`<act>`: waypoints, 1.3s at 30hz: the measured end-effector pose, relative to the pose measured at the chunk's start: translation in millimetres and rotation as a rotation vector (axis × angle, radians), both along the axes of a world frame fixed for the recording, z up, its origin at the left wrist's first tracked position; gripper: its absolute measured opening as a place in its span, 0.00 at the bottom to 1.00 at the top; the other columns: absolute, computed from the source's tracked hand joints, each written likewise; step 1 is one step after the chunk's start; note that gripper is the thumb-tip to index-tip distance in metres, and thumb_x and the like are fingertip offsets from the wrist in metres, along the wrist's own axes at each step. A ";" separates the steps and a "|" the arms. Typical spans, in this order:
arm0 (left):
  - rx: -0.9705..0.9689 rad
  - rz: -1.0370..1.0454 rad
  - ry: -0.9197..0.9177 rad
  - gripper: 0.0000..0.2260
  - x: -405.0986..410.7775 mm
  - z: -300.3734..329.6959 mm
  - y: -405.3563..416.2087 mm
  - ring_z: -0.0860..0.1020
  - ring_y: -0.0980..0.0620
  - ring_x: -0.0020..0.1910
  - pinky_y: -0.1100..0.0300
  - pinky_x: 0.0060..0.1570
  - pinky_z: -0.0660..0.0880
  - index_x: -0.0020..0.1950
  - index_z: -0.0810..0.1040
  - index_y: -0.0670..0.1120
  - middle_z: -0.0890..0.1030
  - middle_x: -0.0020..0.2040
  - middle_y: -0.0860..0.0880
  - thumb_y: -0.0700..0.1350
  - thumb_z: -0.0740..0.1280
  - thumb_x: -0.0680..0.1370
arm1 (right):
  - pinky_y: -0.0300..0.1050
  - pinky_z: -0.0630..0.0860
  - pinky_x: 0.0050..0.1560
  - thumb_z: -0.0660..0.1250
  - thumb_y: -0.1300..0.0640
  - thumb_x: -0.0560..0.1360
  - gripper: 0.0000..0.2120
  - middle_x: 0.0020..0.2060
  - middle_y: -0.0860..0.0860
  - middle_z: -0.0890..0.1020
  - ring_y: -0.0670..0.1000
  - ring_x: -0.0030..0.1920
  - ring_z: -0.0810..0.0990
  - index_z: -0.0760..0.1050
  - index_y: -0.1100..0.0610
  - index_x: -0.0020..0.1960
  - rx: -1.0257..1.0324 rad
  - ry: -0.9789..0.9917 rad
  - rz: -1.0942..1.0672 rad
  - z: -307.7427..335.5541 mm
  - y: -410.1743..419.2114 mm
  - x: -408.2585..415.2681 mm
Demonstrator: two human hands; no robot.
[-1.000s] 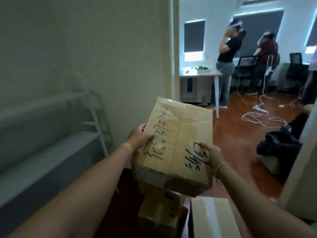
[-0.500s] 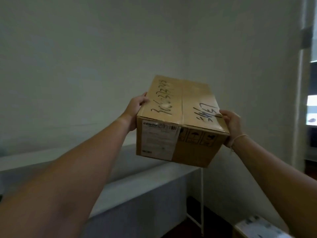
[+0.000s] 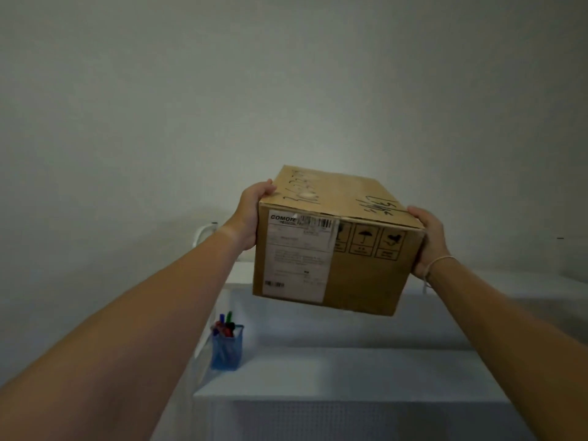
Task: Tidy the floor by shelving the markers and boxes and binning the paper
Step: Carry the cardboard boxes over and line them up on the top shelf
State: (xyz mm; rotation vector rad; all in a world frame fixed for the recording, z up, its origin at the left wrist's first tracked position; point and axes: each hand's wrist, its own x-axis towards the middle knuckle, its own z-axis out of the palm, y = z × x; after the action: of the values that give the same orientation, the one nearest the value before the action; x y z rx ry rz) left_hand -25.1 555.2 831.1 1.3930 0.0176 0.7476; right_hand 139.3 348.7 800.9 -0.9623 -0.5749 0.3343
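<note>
Box: You held a brown rectangular cardboard box up in the air, in front of the pale wall and above the white metal shelf unit, not touching it. Black handwriting ran across its top; a white shipping label and three printed handling symbols faced you on the near side.
Left hand: Your left hand gripped the box's left end, thumb hooked over the top edge. You could not see the remaining fingers behind the box, so their spread cannot be told.
Right hand: Your right hand clasped the right end, thumb curled onto the top corner, palm flat against the side; the other fingers were hidden. A thin pale band circled that wrist.
Markers: Coloured markers stood upright in a blue mesh pen holder at the left end of a lower shelf, below and left of the box, well apart from it.
Surroundings: A plain grey-white wall filled the far view.
</note>
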 end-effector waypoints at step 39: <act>1.333 0.941 0.283 0.28 1.6 -43.1 203.0 0.76 0.47 0.53 0.57 0.49 0.73 0.61 0.76 0.44 0.79 0.57 0.45 0.65 0.62 0.73 | 0.49 0.68 0.68 0.66 0.45 0.73 0.36 0.74 0.51 0.64 0.54 0.72 0.65 0.53 0.50 0.75 -0.360 -0.792 -0.318 -42.6 216.6 22.5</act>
State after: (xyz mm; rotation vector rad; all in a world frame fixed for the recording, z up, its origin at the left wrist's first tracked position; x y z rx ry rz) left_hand -23.5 758.2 788.0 2.8310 0.5051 1.4404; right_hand 161.8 565.3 758.2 -1.5219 -1.0810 -0.2636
